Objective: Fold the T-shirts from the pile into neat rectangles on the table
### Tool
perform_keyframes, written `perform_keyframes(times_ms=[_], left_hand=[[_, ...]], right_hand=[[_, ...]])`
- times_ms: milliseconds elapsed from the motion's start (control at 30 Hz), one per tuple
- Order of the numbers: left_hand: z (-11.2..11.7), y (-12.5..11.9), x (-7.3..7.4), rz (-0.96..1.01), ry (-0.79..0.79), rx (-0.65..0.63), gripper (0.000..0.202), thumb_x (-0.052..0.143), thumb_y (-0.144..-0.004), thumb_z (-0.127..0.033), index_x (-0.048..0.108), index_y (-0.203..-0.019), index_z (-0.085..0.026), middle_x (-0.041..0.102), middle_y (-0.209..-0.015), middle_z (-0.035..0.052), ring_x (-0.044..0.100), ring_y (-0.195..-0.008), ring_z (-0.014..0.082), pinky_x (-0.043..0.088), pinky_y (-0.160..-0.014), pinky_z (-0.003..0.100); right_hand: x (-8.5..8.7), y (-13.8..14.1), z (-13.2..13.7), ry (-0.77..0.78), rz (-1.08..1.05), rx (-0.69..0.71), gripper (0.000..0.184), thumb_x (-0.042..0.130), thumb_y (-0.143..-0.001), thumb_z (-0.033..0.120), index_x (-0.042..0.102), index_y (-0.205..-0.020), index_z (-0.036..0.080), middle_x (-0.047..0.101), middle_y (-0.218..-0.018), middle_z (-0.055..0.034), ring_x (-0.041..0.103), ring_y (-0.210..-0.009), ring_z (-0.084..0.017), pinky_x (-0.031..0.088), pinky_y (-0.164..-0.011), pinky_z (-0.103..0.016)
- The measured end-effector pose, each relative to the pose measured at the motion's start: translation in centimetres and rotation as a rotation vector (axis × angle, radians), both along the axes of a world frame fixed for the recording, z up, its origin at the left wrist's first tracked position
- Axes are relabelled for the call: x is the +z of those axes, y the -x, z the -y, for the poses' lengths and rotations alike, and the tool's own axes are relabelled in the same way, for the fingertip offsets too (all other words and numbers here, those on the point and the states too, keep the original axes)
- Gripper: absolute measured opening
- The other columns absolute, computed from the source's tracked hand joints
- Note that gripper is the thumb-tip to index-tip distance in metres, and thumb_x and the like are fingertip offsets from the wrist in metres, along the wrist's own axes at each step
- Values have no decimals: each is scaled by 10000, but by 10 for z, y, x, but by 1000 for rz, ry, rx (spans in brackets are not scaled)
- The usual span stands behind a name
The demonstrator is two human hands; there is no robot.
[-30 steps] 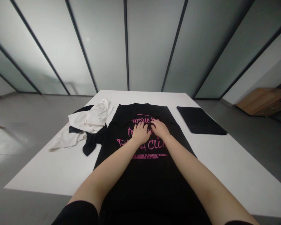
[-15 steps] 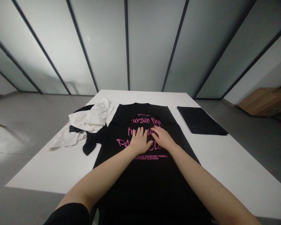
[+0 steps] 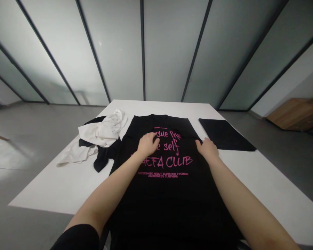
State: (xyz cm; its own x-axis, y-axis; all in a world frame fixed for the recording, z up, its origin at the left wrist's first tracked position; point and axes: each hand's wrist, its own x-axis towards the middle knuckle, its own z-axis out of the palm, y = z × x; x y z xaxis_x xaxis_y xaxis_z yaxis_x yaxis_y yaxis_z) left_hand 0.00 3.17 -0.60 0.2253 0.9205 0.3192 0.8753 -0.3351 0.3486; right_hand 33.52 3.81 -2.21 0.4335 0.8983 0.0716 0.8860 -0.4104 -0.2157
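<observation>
A black T-shirt with pink lettering lies spread flat along the middle of the white table, its collar at the far end. Over the left part of the lettering is my left hand, fingers loosely bent and thumb apart, with nothing held. My right hand is at the shirt's right edge, thumb over the black cloth and fingers spread beyond it. Whether it presses on the fabric is hard to tell. The near end of the shirt runs down towards my body.
To the left, a loose heap of white cloth and black cloth rests on the white table. A neatly folded black garment lies at the right. Frosted glass panels stand behind, and a wooden piece is at far right.
My hands have moved apart from the middle of the lettering. The left went slightly left and away from me, the right went out to the shirt's right edge, uncovering the lettering.
</observation>
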Motion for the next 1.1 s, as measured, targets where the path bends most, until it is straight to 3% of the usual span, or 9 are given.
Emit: perform_keyframes(times_ms=[100,167,267,367,567,833,967,1033,1100], left_hand=[[-37,42,10,-12,-19,567,526,464,-1072,-450,577,-1462,-116,627,-1476,256,595,-1377,406,467,-1128,548],[-56,72,13,-30,147,724,551,477,-1058,-428,548,-1449,-47,642,-1407,327,623,-1339,446,504,-1058,558],[-76,104,13,-48,317,709,524,480,-1039,-334,507,-1454,-15,689,-1330,336,686,-1277,401,523,-1034,480],[-84,115,8,-83,376,687,474,503,-1025,-289,530,-1436,-55,706,-1319,320,713,-1247,378,546,-994,445],[-87,103,-4,-170,257,631,376,406,-1042,-151,536,-1394,-119,740,-1237,250,735,-1198,331,562,-955,412],[-82,94,-7,-191,110,581,343,371,-1094,-283,600,-1329,-182,659,-1321,202,676,-1199,329,542,-960,429],[-68,72,-1,-181,-47,540,340,458,-1067,-340,659,-1296,-189,620,-1356,217,544,-1337,385,459,-1093,508],[-55,53,-2,-143,-91,421,343,470,-1067,-358,673,-1299,-208,611,-1389,203,522,-1362,380,429,-1138,525],[-39,32,-8,-129,-92,212,340,509,-1061,-389,685,-1304,-229,612,-1427,176,512,-1396,358,409,-1179,513]], right_hand=[[6,-11,-12,79,-94,-24,620,418,-1078,574,706,-1358,102,750,-1241,-263,720,-1195,-397,553,-990,-471],[9,-16,-21,118,-113,-19,612,416,-1082,583,733,-1326,120,763,-1221,-247,729,-1192,-385,558,-985,-458],[14,-18,-34,177,-84,25,543,429,-1099,488,748,-1293,94,750,-1261,-262,723,-1218,-378,555,-996,-441],[15,-16,-43,186,-53,26,476,436,-1100,372,701,-1344,61,720,-1304,-294,713,-1236,-383,547,-1009,-451],[15,-16,-54,133,-23,-18,439,426,-1110,350,621,-1386,70,700,-1283,-307,713,-1209,-379,550,-1006,-482],[21,-10,-51,24,-58,-84,451,513,-1042,279,571,-1456,109,632,-1390,-276,646,-1275,-386,515,-1052,-508],[7,21,-34,-222,61,82,530,482,-1041,284,529,-1549,140,481,-1612,-251,464,-1467,-424,394,-1175,-571],[-3,37,-24,-234,91,235,576,465,-1062,341,477,-1607,154,411,-1690,-225,377,-1540,-416,325,-1229,-576],[-10,48,-12,-167,92,369,618,447,-1082,412,433,-1649,168,382,-1723,-204,336,-1577,-403,288,-1259,-565]])
